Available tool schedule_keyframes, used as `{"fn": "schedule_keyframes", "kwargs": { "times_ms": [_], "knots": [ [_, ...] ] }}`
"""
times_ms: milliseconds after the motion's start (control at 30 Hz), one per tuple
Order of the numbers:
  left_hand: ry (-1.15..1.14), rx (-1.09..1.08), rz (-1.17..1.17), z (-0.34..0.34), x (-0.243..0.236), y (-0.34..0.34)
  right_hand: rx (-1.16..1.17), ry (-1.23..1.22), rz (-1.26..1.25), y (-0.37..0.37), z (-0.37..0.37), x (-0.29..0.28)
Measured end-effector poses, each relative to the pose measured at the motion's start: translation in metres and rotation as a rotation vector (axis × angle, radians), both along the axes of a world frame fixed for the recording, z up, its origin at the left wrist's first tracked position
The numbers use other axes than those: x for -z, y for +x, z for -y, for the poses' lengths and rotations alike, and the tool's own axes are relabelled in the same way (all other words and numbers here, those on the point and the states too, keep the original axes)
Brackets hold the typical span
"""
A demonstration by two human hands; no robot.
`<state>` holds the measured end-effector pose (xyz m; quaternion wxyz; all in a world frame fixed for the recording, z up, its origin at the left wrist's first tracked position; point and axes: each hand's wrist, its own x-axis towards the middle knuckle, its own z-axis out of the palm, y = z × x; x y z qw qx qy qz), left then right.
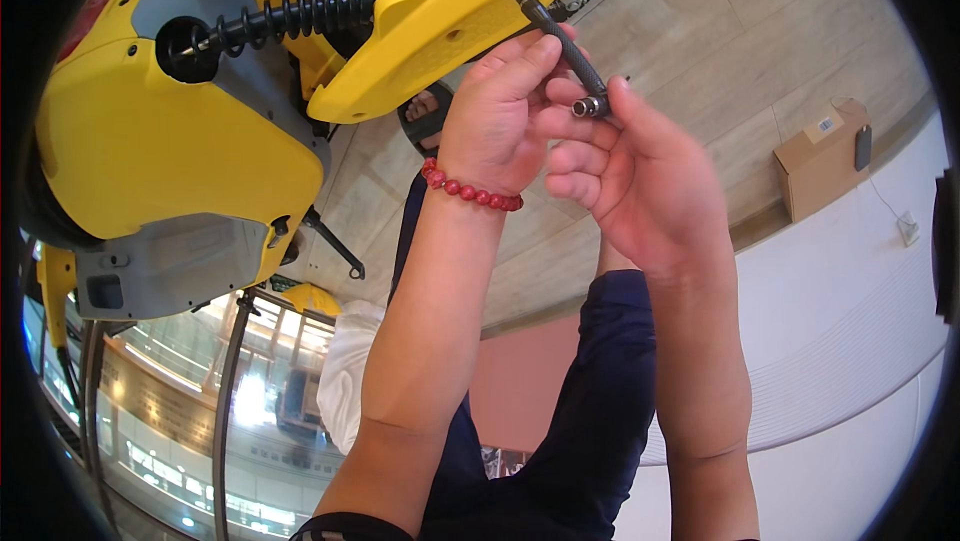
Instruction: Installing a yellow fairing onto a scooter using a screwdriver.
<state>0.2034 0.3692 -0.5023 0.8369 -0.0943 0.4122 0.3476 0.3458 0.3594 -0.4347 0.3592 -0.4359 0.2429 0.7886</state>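
A black screwdriver-like driver (562,45) with a knurled grip slants down from a yellow cover (440,31). Its slim metal shaft reaches into a round hole near the cover's upper right end. My left hand (500,106), with a red bead bracelet (470,191) at the wrist, pinches the grip from the left; some of its fingers are hidden behind. Around the lower end, a black head with a round silver socket-like opening (584,107), the thumb and curled fingers of my right hand (650,166) close loosely. The shaft's tip is out of sight inside the hole.
The cover belongs to a yellow and grey scooter-like vehicle (180,141) with a black coil spring (300,21). A cardboard box (822,163) stands on the tiled floor (760,41) by the white wall (830,331). Glass panels (180,401) are at lower left.
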Motion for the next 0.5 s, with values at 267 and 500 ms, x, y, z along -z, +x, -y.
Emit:
{"fn": "schedule_keyframes", "kwargs": {
  "times_ms": [267,500],
  "knots": [
    [0.064,-0.070,0.023,0.012,0.013,-0.003,-0.780,0.588,1.139,-0.016,0.007,-0.010],
    [-0.027,-0.024,0.007,-0.001,0.001,0.002,-0.100,-0.053,0.153,-0.003,-0.001,0.000]
  ]
}}
